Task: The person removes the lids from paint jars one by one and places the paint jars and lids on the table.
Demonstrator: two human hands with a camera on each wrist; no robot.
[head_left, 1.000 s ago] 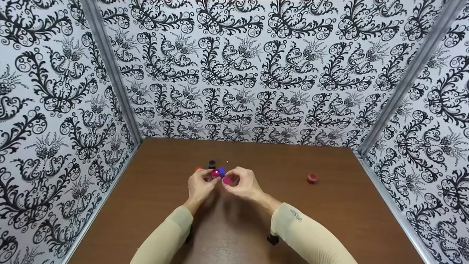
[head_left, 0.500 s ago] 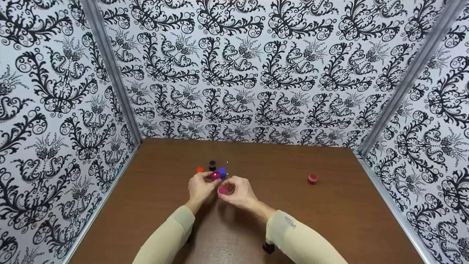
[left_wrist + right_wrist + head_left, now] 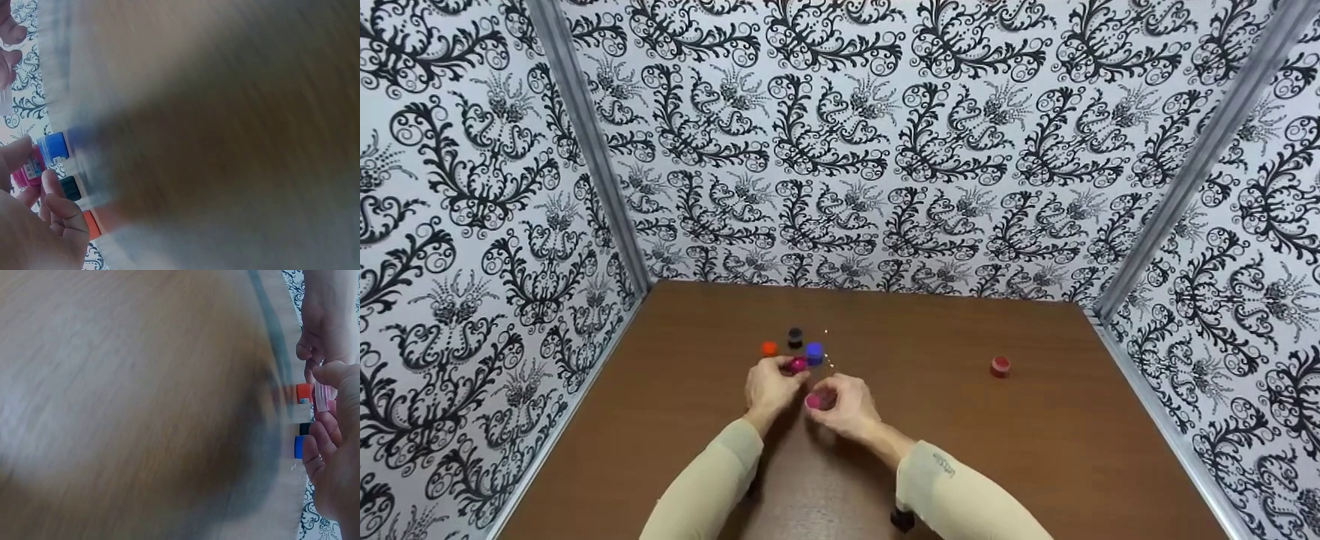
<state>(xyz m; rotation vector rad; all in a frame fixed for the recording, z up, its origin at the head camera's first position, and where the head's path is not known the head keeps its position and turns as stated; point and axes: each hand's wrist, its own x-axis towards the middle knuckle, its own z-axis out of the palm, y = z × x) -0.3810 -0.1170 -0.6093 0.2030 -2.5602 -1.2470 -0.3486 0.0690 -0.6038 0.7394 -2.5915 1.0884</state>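
Since a second ago the right hand (image 3: 846, 406) has drawn toward the body and sunk lower in the head view, bringing the lid (image 3: 814, 402) with it; the left hand (image 3: 769, 388) and the pink jar (image 3: 798, 364) have shifted slightly the same way.

Nearest are two cream, smooth-knit sleeves (image 3: 960, 491), the right cuff bearing small dark lettering, with a black block (image 3: 901, 519) beneath it. The right hand's thumb and fingers bend into a loose ring and pinch the lid by its edge. The lid is a short, clear plastic round, tinted pink, its circular face turned up toward the head camera.

Just beyond, the left hand pinches the pink jar between thumb and bent fingertips, in front of the other jars. The jar is a squat cylinder with a printed label; its long axis runs near upright, glossy pink end up, though its exact tilt cannot be told.

Behind stand an orange jar (image 3: 769, 349), a blue jar (image 3: 814, 353) and, farther back, a dark green jar (image 3: 795, 338), all upright. A red jar (image 3: 1000, 367) stands well apart to the right on the brown wood-grain table (image 3: 930, 427). Farthest are white walls (image 3: 847, 150) with black scrollwork and grey corner posts (image 3: 585, 127).
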